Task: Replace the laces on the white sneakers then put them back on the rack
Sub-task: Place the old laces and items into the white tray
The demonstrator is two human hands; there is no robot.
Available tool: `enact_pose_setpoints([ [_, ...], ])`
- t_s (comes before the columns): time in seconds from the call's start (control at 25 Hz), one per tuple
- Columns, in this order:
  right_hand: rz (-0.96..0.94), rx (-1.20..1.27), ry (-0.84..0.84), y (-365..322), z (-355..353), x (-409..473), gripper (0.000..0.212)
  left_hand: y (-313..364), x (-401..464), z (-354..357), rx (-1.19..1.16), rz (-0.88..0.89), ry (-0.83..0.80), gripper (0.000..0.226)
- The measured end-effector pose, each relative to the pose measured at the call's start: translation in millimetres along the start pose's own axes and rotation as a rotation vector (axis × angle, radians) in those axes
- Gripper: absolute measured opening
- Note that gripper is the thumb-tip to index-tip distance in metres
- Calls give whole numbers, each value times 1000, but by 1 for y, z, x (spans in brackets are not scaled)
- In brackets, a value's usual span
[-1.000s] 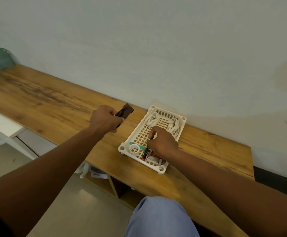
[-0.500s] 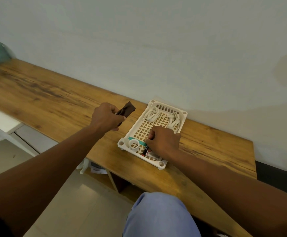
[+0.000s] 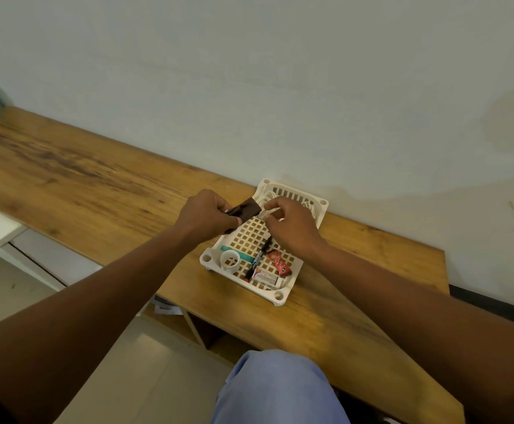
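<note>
Two hands are engaged: your left hand (image 3: pixel 206 217) grips a dark flat packet (image 3: pixel 245 208), and your right hand (image 3: pixel 292 224) pinches a white lace end (image 3: pixel 266 213) just above the tray (image 3: pixel 280 296). Remaining white laces (image 3: pixel 307 205) lie coiled at the tray's far end. Judged limp and light; take hold near the tip. No sneakers are visible.

Head view, down over hands (image 3: pixel 249 221)

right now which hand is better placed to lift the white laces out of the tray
Probably the right hand. It hovers over the far end of the tray, beside the white laces, and pinches only something small and pale. The left hand is busy gripping a dark packet.
</note>
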State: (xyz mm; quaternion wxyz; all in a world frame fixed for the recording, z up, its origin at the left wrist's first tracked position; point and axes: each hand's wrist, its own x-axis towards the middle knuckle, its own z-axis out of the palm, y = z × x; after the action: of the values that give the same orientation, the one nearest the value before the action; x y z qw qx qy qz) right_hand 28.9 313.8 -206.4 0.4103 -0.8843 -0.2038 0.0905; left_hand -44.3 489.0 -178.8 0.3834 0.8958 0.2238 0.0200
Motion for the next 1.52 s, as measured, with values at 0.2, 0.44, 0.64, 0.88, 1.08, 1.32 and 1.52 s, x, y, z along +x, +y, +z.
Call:
enact_pose_setpoints([
  [0.2,228,198,-125,-10,-5,24,8,8,10,19,-69,-91,-133,15],
  [0.44,130,18,-95,6,6,38,7,-7,15,25,222,-55,-101,20],
  [0.64,150,-112,45,24,14,36,16,-11,14,36,298,2,-110,30],
  [0.88,58,-201,56,34,18,37,12,-5,13,43,382,27,-94,20],
  [1.08,-59,-239,100,35,14,24,6,-3,3,39,388,91,0,35],
  [1.32,-22,-287,237,36,-22,-14,22,-12,-13,13,409,-169,-91,39],
  [1.52,331,-177,129,42,-50,-16,37,-15,-29,1,215,-333,-131,19],
])
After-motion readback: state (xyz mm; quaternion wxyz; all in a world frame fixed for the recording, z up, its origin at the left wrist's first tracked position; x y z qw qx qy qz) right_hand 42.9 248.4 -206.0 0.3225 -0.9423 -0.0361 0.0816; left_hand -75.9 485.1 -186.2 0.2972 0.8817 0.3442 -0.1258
